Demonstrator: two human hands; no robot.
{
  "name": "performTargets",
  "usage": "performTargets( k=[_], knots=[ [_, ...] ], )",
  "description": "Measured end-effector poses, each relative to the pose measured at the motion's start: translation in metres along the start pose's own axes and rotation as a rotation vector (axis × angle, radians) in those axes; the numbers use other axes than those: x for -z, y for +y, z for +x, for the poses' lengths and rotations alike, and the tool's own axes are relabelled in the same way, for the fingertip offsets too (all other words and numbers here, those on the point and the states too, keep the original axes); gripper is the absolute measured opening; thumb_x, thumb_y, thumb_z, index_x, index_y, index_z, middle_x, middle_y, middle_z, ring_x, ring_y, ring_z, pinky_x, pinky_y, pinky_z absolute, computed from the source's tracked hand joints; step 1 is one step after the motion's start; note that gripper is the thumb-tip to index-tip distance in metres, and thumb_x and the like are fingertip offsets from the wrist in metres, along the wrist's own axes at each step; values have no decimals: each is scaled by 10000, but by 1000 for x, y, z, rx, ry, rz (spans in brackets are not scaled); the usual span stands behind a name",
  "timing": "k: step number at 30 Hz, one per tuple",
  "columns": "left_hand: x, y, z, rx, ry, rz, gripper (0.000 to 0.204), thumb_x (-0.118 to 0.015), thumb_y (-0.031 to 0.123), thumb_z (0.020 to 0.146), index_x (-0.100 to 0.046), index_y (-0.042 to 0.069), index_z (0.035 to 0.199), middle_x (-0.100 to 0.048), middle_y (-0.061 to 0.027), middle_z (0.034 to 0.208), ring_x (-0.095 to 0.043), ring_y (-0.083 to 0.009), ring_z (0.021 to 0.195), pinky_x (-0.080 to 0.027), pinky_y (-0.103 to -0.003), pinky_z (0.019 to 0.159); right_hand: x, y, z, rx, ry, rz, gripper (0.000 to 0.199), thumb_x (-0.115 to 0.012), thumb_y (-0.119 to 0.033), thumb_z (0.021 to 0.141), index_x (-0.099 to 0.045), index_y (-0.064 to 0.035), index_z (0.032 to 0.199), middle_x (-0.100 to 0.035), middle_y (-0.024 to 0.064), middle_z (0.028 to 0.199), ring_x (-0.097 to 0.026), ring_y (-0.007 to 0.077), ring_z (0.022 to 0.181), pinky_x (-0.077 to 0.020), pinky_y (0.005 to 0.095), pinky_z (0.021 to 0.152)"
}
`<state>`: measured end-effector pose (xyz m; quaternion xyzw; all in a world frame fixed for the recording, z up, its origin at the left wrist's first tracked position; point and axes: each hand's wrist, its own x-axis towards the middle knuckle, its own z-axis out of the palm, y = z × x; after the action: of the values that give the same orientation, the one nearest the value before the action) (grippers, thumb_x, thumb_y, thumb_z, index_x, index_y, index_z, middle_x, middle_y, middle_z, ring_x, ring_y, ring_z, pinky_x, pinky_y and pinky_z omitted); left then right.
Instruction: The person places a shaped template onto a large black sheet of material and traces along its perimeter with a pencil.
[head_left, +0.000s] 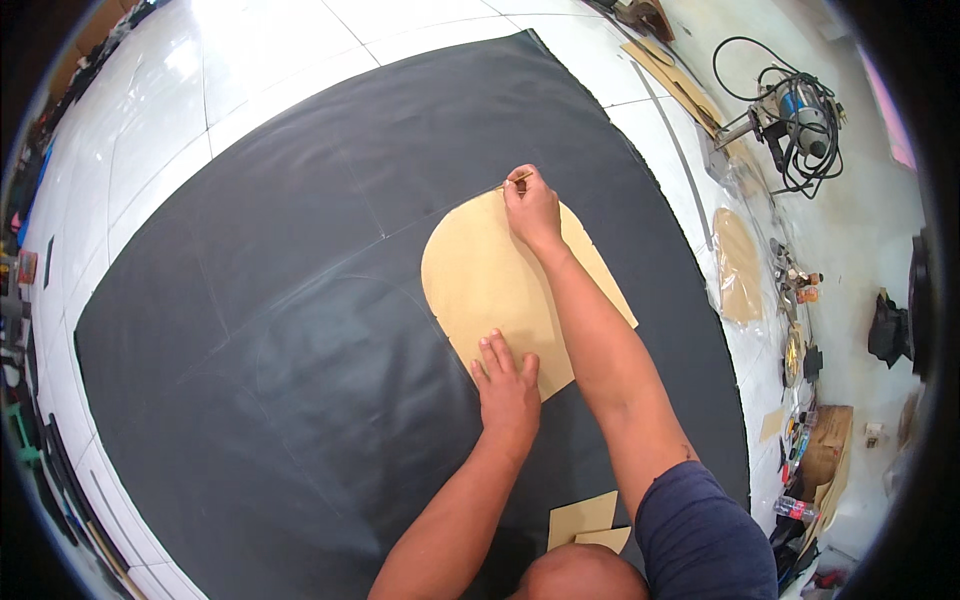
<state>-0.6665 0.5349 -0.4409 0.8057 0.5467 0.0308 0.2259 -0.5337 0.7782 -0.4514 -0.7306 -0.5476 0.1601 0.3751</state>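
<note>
A tan card template (pixel 490 260) with a rounded far end and small notches along its edge lies flat on a large black sheet (pixel 300 150) that looks like leatherette. My left hand (pixel 508 390) rests on the template's near part, fingers spread. At the far edge of the template, my right hand (pixel 532 208) pinches a thin pen-like stick (pixel 519 179), its tip by the curved edge. Faint pale lines (pixel 290 285) run over the black sheet left of the template, some straight and some curved.
Smaller tan card pieces (pixel 582 520) lie by my knee (pixel 580 577). White floor tiles (pixel 160 120) surround the sheet. Along the right stand a corded power tool (pixel 800 115), a plastic-wrapped tan piece (pixel 737 265), a bottle (pixel 795 508) and a wooden block (pixel 828 445).
</note>
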Motion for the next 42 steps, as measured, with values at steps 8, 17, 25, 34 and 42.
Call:
performTargets(
  k=[8,17,25,34,42],
  knots=[
    [-5,-2,-1,-6,66,-23,269,-601,121,939,-574,90,1205,-274,-370,1584,-313,-521,1475,-350,-644,1142,20,13,6,-78,85,-81,153,-599,-191,956,-623,-72,1048,-751,145,944,-722,365,936,-552,463,828],
    [4,-1,1,-19,7,25,321,-624,109,915,-583,97,1233,-285,-379,1574,-313,-529,1472,-357,-633,1142,27,21,4,-102,62,-103,165,-611,-218,959,-629,-82,1051,-751,120,956,-726,345,926,-550,444,829],
    [7,-1,2,-14,-40,40,396,-634,92,915,-533,103,1298,-276,-370,1574,-308,-521,1477,-370,-617,1137,67,53,-11,-183,161,-107,143,-595,-170,952,-610,-62,1045,-742,128,922,-731,330,908,-554,438,817],
    [7,-2,2,-23,-15,6,334,-598,93,944,-541,87,1273,-299,-372,1556,-313,-534,1468,-381,-626,1126,81,62,-33,-184,210,-131,133,-605,-177,960,-606,-69,1038,-745,153,953,-723,366,928,-546,471,799],
    [9,0,5,-16,-54,7,359,-577,107,961,-536,103,1318,-314,-368,1552,-315,-529,1469,-390,-622,1118,101,71,-59,-164,196,-160,138,-580,-180,979,-592,-57,1040,-738,163,951,-714,388,904,-537,477,770]
  ],
)
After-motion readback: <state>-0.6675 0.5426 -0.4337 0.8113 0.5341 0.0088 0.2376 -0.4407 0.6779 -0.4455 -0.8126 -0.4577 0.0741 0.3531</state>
